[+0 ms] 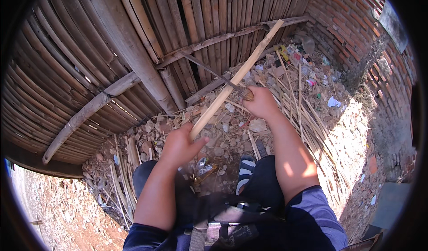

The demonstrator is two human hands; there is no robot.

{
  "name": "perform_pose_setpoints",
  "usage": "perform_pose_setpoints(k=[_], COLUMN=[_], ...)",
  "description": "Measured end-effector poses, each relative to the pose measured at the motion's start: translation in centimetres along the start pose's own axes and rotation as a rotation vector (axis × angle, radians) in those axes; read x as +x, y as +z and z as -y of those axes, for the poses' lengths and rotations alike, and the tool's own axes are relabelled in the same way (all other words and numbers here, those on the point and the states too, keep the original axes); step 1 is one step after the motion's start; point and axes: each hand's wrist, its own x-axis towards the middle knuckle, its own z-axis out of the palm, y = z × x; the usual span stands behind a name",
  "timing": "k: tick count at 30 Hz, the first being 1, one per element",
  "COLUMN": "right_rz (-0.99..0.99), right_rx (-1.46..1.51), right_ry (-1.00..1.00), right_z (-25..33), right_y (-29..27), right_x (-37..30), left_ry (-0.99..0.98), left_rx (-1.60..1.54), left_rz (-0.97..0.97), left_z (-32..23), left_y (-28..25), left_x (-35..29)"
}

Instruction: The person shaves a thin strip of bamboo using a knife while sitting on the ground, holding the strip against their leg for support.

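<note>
A long, pale bamboo strip (218, 102) slants up and away to the right in front of me. Its near end is in my left hand (178, 146), fingers closed round it and the thumb standing off to the side. My right hand (260, 103) is wrapped round the wooden handle (248, 94) of a machete (205, 67). The long dark blade points away to the left and crosses the strip at about mid-length, against or very near it. Whether its edge has cut into the bamboo is too small to tell.
A bamboo slat wall (209, 15) with round poles (133, 46) stands ahead and to the left. On the right rises a brick wall (347, 19). Loose bamboo strips (307, 117) lie on rubble and litter (312, 68). My sandalled foot (246, 173) is below.
</note>
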Motion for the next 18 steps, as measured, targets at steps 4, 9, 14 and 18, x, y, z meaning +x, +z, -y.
perform_pose_setpoints(k=[4,9,14,18], right_rz=[-0.017,0.107,0.145,0.111], right_rx=[0.029,0.018,-0.184,-0.098], right_ry=[0.069,0.043,-0.157,-0.121], right_z=[0.0,2.7,3.2,2.6], right_y=[-0.4,-0.2,0.7,0.9], right_x=[-0.1,-0.7,-1.0,-0.9], left_ry=[0.049,0.074,0.06,0.056], left_rx=[0.049,0.021,0.048,0.025], left_rz=[-0.041,-0.054,-0.029,-0.034], left_z=[0.5,0.9,1.0,0.3], left_y=[0.6,0.7,0.6,0.4], left_x=[0.0,0.1,0.1,0.1])
